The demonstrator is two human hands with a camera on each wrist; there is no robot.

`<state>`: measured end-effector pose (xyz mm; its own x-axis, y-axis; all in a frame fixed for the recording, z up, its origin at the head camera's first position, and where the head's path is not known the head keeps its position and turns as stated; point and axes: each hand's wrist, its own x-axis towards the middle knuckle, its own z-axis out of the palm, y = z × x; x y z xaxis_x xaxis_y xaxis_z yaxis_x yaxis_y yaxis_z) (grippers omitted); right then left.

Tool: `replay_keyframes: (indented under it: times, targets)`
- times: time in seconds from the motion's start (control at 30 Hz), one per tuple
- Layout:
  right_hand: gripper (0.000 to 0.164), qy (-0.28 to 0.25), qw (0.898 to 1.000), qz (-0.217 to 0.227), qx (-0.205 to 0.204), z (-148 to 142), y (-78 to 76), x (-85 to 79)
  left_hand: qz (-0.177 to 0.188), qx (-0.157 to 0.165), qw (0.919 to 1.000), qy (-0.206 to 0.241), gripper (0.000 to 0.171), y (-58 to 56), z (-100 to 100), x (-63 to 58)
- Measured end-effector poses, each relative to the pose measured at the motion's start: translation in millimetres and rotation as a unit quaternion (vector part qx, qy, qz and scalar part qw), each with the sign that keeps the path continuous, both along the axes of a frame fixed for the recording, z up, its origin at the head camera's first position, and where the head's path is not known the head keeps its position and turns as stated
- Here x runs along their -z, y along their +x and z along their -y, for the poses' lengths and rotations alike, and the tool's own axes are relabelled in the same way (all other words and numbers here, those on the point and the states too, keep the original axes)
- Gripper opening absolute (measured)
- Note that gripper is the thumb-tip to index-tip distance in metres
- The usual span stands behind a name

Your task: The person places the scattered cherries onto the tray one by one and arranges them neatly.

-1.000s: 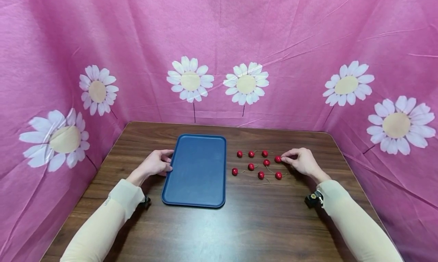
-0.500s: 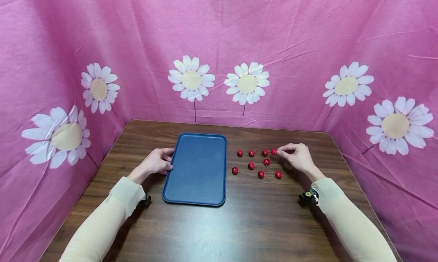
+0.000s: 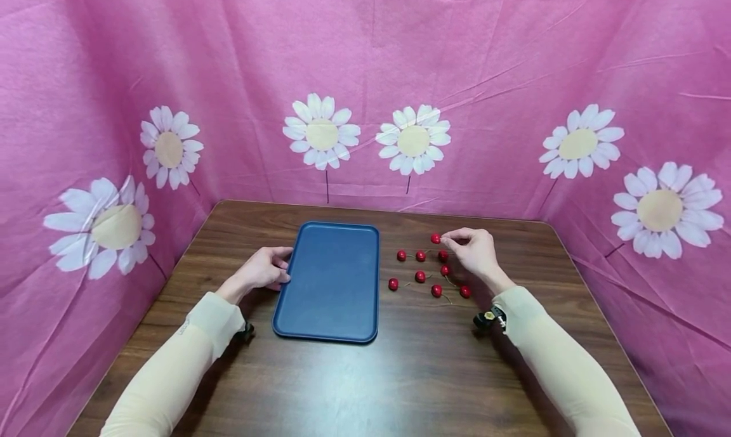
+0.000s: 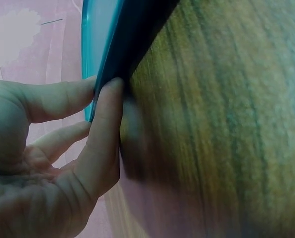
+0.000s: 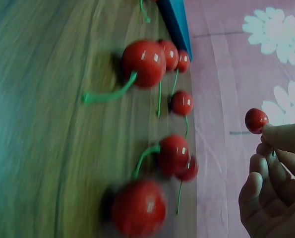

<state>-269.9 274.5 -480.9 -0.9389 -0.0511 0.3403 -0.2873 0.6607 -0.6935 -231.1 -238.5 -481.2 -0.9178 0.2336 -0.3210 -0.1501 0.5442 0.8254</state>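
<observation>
My left hand (image 3: 264, 269) is at the left long side of a dark blue rectangular tray (image 3: 328, 281). In the left wrist view its rim (image 4: 110, 54) passes between the thumb and a finger, which pinch it. My right hand (image 3: 475, 250) pinches a red cherry (image 3: 436, 238) between thumb and fingertips, near its stem end. In the right wrist view this cherry (image 5: 256, 120) is held up off the wood, and most of its stem is hidden by the fingers. Below and left of that hand lie several more red cherries (image 3: 420, 276) with green stems.
The brown wood-grain table (image 3: 434, 373) carries the tray and the loose cherries, which lie right of the tray. A pink cloth (image 3: 365, 44) printed with white daisies hangs around the back and sides.
My right hand has taken the rightmost cherry off the table and moved left and away from me with it, now above the back row. The left hand stays at the tray's edge.
</observation>
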Motion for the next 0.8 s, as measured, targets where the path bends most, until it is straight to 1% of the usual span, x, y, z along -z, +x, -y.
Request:
replay_keyframes:
  times: [0.17, 0.47, 0.57, 0.8]
  targets:
    - [0.010, -0.020, 1.000, 0.006, -0.003, 19, -1.7, -3.9, 0.000, -0.001, 1.0000, -0.002, 0.080, -1.4, -1, 1.1]
    - [0.010, -0.050, 0.998, 0.017, -0.026, 57, -5.8, -3.5, -0.002, 0.001, 1.0000, -0.002, 0.081, -1.0, -3, 2.6]
    - [0.009, -0.054, 0.998, 0.016, -0.036, 70, -8.1, -2.6, -0.001, 0.000, 1.0000, -0.005, 0.082, 0.0, -3, 1.8]
    - [0.009, -0.057, 0.996, 0.030, -0.061, 101, -11.1, -0.9, 0.004, -0.007, 0.9999, -0.012, 0.082, 1.4, -5, -1.2]
